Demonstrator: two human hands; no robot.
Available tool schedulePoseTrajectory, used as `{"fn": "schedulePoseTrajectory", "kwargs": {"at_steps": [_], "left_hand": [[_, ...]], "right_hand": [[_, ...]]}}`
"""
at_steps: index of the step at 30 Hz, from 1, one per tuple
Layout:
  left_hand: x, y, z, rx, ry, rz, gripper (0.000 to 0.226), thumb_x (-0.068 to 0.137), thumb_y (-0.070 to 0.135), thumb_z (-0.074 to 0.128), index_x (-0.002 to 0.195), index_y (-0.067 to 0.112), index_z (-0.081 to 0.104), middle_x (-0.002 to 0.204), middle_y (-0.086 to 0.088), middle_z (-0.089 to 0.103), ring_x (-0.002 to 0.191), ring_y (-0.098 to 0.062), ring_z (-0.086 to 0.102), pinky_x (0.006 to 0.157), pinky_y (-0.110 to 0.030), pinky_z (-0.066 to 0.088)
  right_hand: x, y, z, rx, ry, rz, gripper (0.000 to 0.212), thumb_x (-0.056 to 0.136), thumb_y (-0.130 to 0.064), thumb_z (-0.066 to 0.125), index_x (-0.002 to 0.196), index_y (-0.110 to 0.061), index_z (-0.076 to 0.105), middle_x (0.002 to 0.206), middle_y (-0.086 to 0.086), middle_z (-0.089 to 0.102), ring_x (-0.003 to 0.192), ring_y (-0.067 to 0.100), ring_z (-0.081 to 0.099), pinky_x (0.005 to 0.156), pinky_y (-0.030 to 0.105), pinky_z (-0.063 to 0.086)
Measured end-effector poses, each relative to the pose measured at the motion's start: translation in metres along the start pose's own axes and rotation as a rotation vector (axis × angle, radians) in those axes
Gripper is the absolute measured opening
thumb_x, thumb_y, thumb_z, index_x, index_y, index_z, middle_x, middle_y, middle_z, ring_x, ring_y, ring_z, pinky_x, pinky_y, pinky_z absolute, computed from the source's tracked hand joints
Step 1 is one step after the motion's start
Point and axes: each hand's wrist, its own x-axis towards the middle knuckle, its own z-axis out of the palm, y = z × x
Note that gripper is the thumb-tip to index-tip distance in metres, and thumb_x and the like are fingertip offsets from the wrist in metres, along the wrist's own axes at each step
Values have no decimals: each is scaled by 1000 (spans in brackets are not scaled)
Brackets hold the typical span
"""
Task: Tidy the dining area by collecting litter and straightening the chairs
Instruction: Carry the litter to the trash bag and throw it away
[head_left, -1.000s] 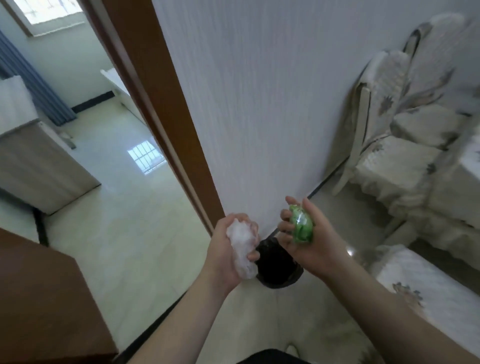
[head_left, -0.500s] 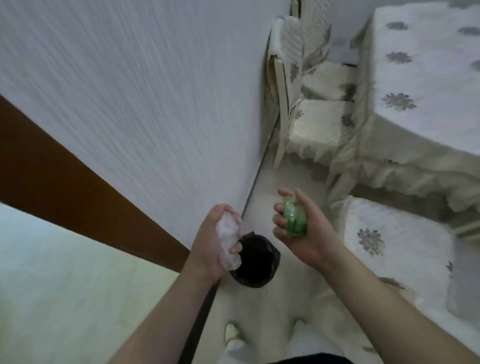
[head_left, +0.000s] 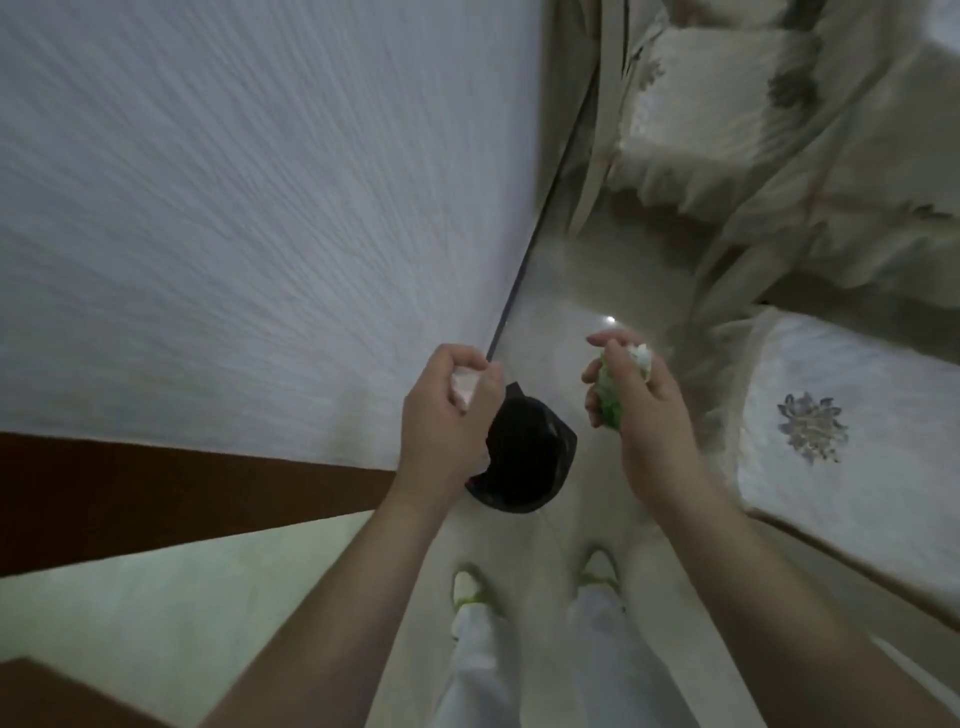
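Looking straight down, I see both hands held out above a black bin (head_left: 524, 457) that stands on the pale floor (head_left: 582, 291) just beside the white wall (head_left: 249, 208). I take the bin as my landmark. My left hand (head_left: 449, 415) hovers over the bin's left rim, its fingers curled around a crumpled white tissue (head_left: 465, 387), so only a small part of the paper shows between thumb and fingers. My right hand (head_left: 636, 400) hangs to the right of the bin and a little beyond it, gripping a wad of green litter (head_left: 609, 397) together with a bit of white paper (head_left: 641, 358) at its far end; the picture is smeared by motion, so I cannot say exactly what the green thing is, perhaps a wrapper. Neither piece of litter touches the bin.

Beyond the bin and to its right stands a chair (head_left: 691, 119) in a pale patterned cover, close against the wall. Right of the bin, past my right hand, lies a white cloth with a grey flower motif (head_left: 813, 426). Left of the bin, a dark brown door frame (head_left: 156, 499) runs along the foot of the wall. On the near side of the bin I see two feet in shoes with green trim (head_left: 470, 590) and light trousers (head_left: 571, 670).
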Motion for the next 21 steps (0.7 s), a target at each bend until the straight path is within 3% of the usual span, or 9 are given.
{"fn": "schedulePoseTrajectory", "kwargs": {"at_steps": [6,10,13,15,18,21], "left_hand": [[22,-104,47,268,1,183,24,84,50,54,92,27,54,85,13,55,76,-4,54,60,-13,42],[31,-183,73,400,42,221,28,82,46,60,96,22,55,92,11,52,76,-4,51,58,-17,42],[39,-241,93,464,62,213,31,80,44,61,103,24,53,99,8,52,81,-8,52,59,-24,44],[44,-280,107,534,39,241,33,80,40,63,106,24,52,102,5,52,85,-11,52,61,-26,43],[50,-340,126,658,-56,252,36,78,31,69,109,22,53,105,2,50,92,-15,49,67,-27,41],[51,-387,142,726,-116,195,43,74,25,72,112,17,55,108,-5,52,95,-23,51,71,-37,49]], "right_hand": [[48,107,0,-228,197,-182,10,94,-35,51,100,-37,59,72,-15,59,57,-1,53,52,16,46],[80,194,2,-516,241,-288,18,93,-32,53,111,-33,55,93,-14,58,82,1,55,72,17,46],[103,259,3,-681,176,-315,31,91,-28,56,121,-25,51,108,-10,49,92,-3,46,79,4,37],[119,302,2,-778,125,-312,38,87,-24,60,124,-24,49,107,-9,44,92,2,46,79,11,39],[140,359,0,-935,61,-348,46,82,-18,64,125,-21,49,108,-3,48,95,13,51,83,32,48],[156,408,-4,-1115,13,-355,49,82,-19,64,128,-16,50,113,7,54,99,23,55,84,38,50]]}}
